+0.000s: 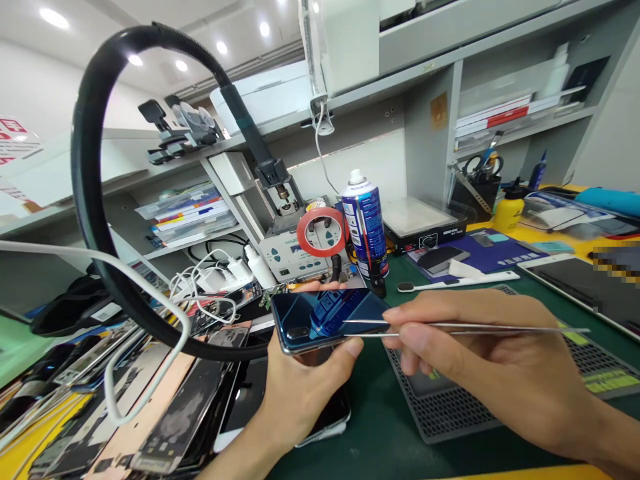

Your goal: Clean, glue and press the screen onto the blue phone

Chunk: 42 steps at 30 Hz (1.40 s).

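A smartphone (300, 313) with a glossy dark blue back lies tilted in my left hand (305, 387). My thumb presses along its near edge, and the other fingers show behind its far edge. The camera bump sits at the phone's left end. In my right hand (480, 360) a pair of thin metal tweezers (445, 327) is pinched between thumb and fingers. Their tips are apart, one over the phone's back and the other by its near edge; whether they touch it I cannot tell. A blue spray can is mirrored in the glossy back.
Behind the phone stand the blue spray can (365, 227), a red tape roll (321, 231) and a grey control box (295, 257). A thick black hose (87, 153) arches at left above stacked phone parts (185, 400). A toothbrush (460, 281) and grey mesh mat (450, 413) lie right.
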Available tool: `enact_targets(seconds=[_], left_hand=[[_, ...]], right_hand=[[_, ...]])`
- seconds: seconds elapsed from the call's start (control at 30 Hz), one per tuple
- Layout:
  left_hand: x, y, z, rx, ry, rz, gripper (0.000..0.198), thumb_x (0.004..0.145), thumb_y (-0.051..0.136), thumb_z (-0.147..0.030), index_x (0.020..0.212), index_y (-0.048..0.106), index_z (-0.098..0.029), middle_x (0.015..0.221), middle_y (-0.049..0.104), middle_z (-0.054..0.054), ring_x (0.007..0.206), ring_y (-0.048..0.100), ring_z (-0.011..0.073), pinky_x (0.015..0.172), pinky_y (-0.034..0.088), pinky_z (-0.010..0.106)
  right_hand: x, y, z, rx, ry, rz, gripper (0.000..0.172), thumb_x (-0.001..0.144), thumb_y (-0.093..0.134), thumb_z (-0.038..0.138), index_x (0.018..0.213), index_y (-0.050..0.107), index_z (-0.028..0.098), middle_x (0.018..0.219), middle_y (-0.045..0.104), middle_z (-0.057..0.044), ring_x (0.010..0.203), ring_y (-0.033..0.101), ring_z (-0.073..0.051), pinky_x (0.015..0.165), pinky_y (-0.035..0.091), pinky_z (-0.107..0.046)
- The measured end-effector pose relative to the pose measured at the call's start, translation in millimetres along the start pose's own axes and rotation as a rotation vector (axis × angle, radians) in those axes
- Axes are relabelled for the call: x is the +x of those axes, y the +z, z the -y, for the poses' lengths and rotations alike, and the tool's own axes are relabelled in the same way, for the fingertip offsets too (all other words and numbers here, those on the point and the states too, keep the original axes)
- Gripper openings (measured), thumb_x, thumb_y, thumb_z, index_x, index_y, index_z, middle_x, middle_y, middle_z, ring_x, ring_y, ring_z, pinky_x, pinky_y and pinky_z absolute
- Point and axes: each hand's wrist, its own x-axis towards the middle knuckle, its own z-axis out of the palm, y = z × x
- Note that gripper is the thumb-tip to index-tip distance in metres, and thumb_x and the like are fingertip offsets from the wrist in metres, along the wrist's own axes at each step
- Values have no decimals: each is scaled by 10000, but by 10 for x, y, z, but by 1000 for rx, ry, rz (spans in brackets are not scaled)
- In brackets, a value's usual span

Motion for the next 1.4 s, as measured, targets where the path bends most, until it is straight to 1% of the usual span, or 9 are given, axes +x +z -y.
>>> enact_targets(seconds=[0.13,0.4,0.63,0.73,0.9,0.97,1.2,1.27,1.4], left_hand=[[8,-17,36,5,41,13,648,763,803,-241,1340,508,-217,1188,701,120,1209,620,308,996,527,451],[-11,50,18,-15,3,-68,694,724,836,-302,1330,509,-215,1208,700,126,1165,650,311,1002,523,452],[-14,63,28,-12,-15,-83,731,746,817,-278,1377,452,-217,1237,687,130,1104,681,285,965,545,419],[-9,59,29,-5,-5,-85,707,748,814,-285,1362,471,-211,1195,707,124,1083,691,286,967,543,426],[17,31,21,43,-1,-72,675,742,816,-245,1338,501,-210,1225,692,121,1080,692,277,974,545,420],[30,22,18,57,-8,-77,663,740,816,-236,1329,512,-204,1234,688,122,1103,681,280,980,543,414],[59,22,25,15,-12,-70,640,760,804,-241,1333,520,-198,1238,690,125,1138,663,282,995,532,409],[63,27,25,14,-5,-73,646,765,806,-259,1340,517,-198,1244,688,128,1126,669,276,984,538,397],[68,33,30,33,-1,-87,663,774,807,-289,1357,503,-208,1258,681,123,1074,692,246,952,551,355]], right_hand=[[0,-7,2,-2,-15,1,205,852,728,165,985,771,315,775,776,53,594,721,-109,581,601,-153],[10,21,-23,-43,-38,-11,189,845,729,178,976,772,307,790,778,46,576,719,-109,537,594,-142],[15,28,-16,-152,-156,-70,139,826,719,181,933,775,250,796,784,22,577,730,-125,473,575,-124],[25,32,9,-208,-212,-80,133,830,712,174,931,767,241,812,783,36,606,733,-106,578,602,-113],[67,56,75,-314,-465,-139,162,782,691,53,871,746,177,834,790,21,729,747,-92,784,575,-74],[72,66,86,-337,-521,-146,170,779,682,35,876,740,162,859,794,12,794,751,-96,851,554,-71],[-1,84,15,-481,-614,-42,140,922,616,138,935,754,158,897,788,18,842,733,-50,973,462,-36],[-18,91,-11,-488,-636,-46,145,937,606,149,953,749,165,894,784,20,841,730,-52,956,484,-46],[-22,108,-34,-506,-653,-31,147,941,599,155,992,736,172,899,784,17,792,735,-75,805,582,-96]])
